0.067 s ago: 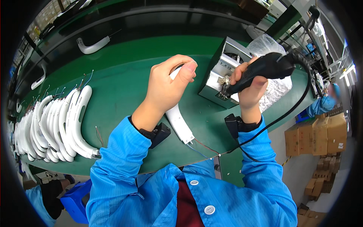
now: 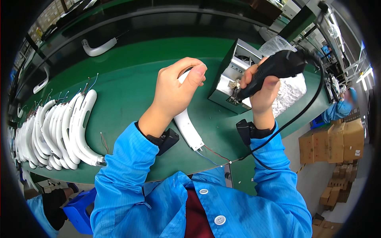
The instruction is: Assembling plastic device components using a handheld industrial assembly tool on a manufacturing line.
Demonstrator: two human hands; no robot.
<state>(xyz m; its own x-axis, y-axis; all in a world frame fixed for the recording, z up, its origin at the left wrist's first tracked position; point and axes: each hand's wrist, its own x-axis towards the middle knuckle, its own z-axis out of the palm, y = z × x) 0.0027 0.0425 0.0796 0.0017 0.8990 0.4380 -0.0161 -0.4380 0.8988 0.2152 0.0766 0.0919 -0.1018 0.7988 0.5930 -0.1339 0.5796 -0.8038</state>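
My left hand is closed around the upper part of a white curved plastic shell, whose far end the fingers hide. From the shell's near end a blue and a dark red wire trail over the green table. My right hand grips a black corded electric screwdriver, tilted with its tip down to the left. That tip is at the metal outlet on the front of a box-shaped screw feeder; whether a screw is on it cannot be made out.
A row of similar white shells with loose wires lies at the left. Beyond the table, another shell rests on a green strip. Right of the feeder is a clear bag of small white parts. The screwdriver's cord loops past my right forearm. Cardboard boxes stand at right.
The screwdriver's rear end has swung slightly left and down, its tip staying at the feeder. The shell on the far strip has shifted slightly right. My left hand is still.
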